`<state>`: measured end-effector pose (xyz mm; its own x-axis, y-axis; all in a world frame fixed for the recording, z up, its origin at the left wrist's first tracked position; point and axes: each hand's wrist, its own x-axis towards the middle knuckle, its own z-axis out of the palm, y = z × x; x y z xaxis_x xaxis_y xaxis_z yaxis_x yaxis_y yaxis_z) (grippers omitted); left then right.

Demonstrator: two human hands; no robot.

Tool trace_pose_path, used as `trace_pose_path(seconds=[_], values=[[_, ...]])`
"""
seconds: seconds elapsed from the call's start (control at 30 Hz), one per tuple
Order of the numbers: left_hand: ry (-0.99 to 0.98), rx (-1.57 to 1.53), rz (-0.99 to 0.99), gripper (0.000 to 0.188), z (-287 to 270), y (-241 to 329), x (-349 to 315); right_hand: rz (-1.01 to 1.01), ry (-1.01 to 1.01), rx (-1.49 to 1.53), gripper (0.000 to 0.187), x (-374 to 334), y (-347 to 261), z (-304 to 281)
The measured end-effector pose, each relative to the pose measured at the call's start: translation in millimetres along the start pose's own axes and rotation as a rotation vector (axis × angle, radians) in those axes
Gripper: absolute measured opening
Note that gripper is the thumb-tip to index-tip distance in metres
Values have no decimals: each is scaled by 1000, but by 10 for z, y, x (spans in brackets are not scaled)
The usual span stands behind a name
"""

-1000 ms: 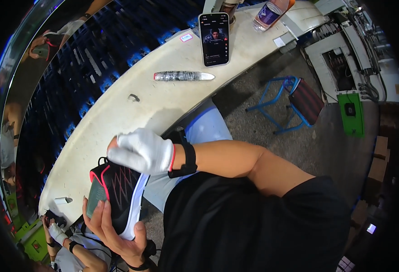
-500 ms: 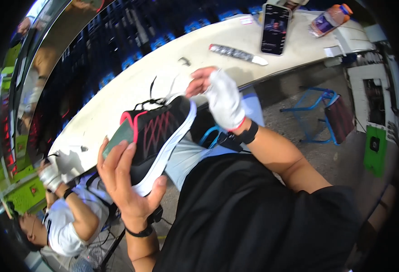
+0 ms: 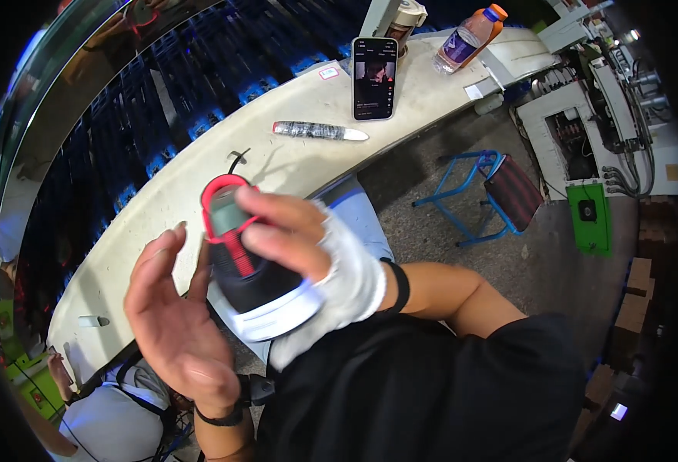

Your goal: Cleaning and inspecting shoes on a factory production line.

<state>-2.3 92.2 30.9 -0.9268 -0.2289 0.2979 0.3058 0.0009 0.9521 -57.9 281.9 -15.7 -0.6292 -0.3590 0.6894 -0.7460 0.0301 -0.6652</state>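
Observation:
A black sneaker [image 3: 256, 296] with red lining and a white sole is held up over the near edge of the table, its heel toward me. A grey-green block [image 3: 223, 217] sits in its opening. My right hand [image 3: 327, 269], in a white fingerless glove, is closed on the sneaker, its fingers by the red collar and partly blurred. My left hand [image 3: 181, 331] is bare and open beside the sneaker's left side, fingers spread and cupped; no contact shows clearly. The sneaker's toe is hidden.
On the pale curved table [image 3: 154, 200] lie a wrapped stick-like tool with a white tip [image 3: 316, 132] and a small grey piece [image 3: 92, 321]. A phone [image 3: 373, 81] and a bottle [image 3: 462, 48] stand farther back. A blue-framed stool [image 3: 512, 192] is at right, a co-worker [image 3: 112, 423] at lower left.
The sneaker has turned from side-on to heel toward me. My right hand has come down onto it, and my left hand has let go. The view has shifted, too.

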Motion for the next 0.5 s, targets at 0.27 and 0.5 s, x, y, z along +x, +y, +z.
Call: trace_pose_path(seconds=[0.27,0.5], values=[[1,1259,192,55,-1225,-1869,79,442,48,348,126,-290,-47,-419],[-11,1293,193,40,-924,-1767,105,338,305,377,129,-323,159,-297]])
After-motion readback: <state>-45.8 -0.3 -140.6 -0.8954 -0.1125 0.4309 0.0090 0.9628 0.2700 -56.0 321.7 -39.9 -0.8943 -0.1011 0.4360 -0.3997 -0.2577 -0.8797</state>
